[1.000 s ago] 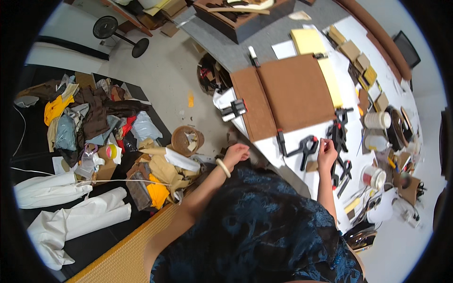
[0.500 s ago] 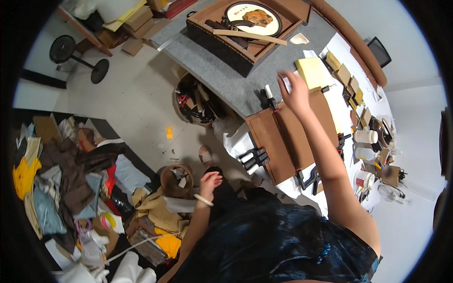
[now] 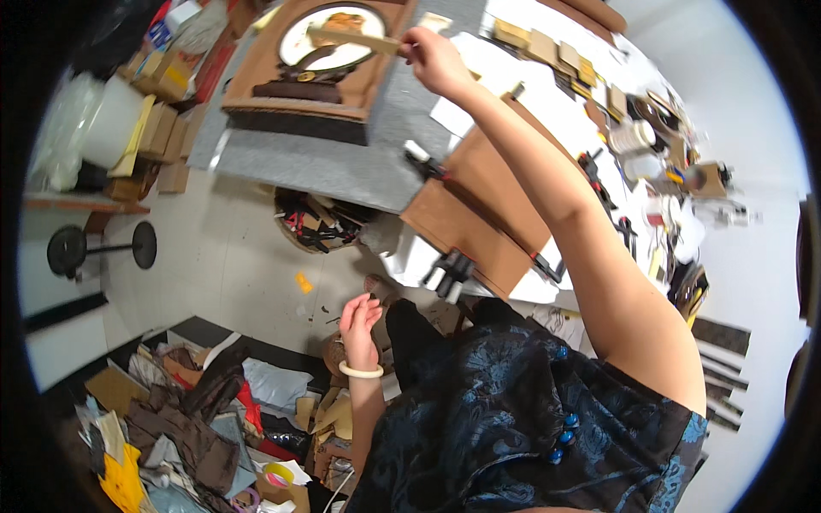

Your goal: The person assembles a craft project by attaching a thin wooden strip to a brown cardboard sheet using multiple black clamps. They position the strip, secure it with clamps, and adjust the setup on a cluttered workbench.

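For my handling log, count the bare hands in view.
2: the right hand holds one end of a light-brown strip over the open box; the left hand, seemingly empty, is left of the legs.

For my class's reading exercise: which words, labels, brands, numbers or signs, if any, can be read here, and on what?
No text can be read.
Flat tan strip in the right hand: no legible marking.
Round cream panel: any marks too blurred.
White tub with reddish patch: any print too small.
Blue-marked package: any print too blurred.
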`<action>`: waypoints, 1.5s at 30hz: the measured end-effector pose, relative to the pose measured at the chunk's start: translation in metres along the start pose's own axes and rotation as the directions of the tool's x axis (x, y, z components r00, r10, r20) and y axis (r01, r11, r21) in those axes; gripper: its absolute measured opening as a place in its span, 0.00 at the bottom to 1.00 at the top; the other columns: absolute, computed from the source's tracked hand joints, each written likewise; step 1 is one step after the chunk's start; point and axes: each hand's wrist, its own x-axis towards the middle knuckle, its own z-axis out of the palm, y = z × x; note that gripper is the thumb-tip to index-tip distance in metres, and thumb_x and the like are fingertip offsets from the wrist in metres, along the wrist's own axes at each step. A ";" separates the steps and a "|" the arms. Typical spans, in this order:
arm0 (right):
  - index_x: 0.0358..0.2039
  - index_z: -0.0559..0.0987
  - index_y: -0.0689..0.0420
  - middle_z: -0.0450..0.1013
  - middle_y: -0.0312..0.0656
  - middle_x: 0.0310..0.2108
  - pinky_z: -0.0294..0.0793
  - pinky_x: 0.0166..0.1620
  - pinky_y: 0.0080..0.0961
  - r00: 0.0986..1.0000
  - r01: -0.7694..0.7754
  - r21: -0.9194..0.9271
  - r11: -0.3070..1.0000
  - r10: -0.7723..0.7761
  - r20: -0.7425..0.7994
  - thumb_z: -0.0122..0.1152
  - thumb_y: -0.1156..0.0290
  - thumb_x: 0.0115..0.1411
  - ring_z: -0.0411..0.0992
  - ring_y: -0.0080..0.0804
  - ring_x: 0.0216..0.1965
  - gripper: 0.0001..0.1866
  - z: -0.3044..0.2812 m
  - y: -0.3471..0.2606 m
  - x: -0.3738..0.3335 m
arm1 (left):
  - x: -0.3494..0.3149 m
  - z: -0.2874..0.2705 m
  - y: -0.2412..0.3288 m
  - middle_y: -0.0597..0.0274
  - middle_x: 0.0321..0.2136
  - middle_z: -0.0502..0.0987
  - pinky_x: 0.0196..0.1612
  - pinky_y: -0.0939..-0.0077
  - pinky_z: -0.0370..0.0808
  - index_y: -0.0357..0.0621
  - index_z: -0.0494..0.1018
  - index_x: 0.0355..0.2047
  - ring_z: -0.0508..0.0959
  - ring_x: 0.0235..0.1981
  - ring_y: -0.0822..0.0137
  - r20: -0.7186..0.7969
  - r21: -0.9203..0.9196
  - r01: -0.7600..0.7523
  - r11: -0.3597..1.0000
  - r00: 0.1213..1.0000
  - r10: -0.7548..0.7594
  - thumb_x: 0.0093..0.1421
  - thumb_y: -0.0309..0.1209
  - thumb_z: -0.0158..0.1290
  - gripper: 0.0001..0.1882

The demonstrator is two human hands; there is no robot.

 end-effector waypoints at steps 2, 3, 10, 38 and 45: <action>0.44 0.75 0.60 0.77 0.43 0.36 0.78 0.43 0.31 0.956 -0.275 0.378 0.884 0.292 0.013 0.55 0.70 0.69 0.80 0.34 0.37 0.07 -0.087 0.046 -0.058 | -0.008 0.056 0.002 0.56 0.39 0.80 0.46 0.73 0.78 0.37 0.74 0.48 0.80 0.39 0.67 0.166 0.065 -0.021 0.998 0.986 0.010 0.72 0.31 0.48 0.11; 0.46 0.74 0.61 0.77 0.40 0.36 0.79 0.44 0.27 0.920 -0.334 0.539 0.773 0.392 0.008 0.54 0.70 0.71 0.80 0.29 0.38 0.08 -0.128 0.068 -0.093 | -0.015 0.084 0.001 0.56 0.39 0.80 0.47 0.73 0.78 0.36 0.73 0.48 0.80 0.39 0.67 0.207 0.096 -0.034 0.995 0.978 0.014 0.72 0.30 0.47 0.11; 0.58 0.71 0.61 0.79 0.38 0.40 0.76 0.41 0.20 0.468 -0.569 0.807 0.159 0.869 0.159 0.59 0.72 0.68 0.79 0.26 0.40 0.20 -0.314 0.170 -0.404 | -0.083 0.269 -0.079 0.57 0.40 0.80 0.48 0.74 0.76 0.36 0.74 0.49 0.79 0.39 0.69 0.450 0.218 0.071 0.973 0.878 -0.165 0.71 0.31 0.49 0.12; 0.46 0.72 0.59 0.74 0.36 0.38 0.82 0.44 0.24 0.531 -0.539 0.840 -0.067 0.747 0.401 0.62 0.78 0.64 0.77 0.24 0.38 0.12 -0.189 0.215 -0.465 | -0.060 0.344 -0.243 0.62 0.34 0.76 0.37 0.76 0.78 0.37 0.72 0.45 0.77 0.33 0.72 -0.132 0.409 -0.175 0.896 0.960 0.248 0.62 0.24 0.58 0.12; 0.38 0.75 0.62 0.76 0.37 0.29 0.81 0.31 0.21 0.442 -0.647 0.760 0.056 0.840 0.314 0.67 0.77 0.60 0.77 0.23 0.27 0.09 -0.177 0.221 -0.460 | -0.061 0.384 -0.226 0.36 0.62 0.57 0.68 0.41 0.52 0.34 0.59 0.63 0.56 0.64 0.40 0.241 0.901 -0.422 0.099 0.678 0.695 0.49 0.42 0.71 0.48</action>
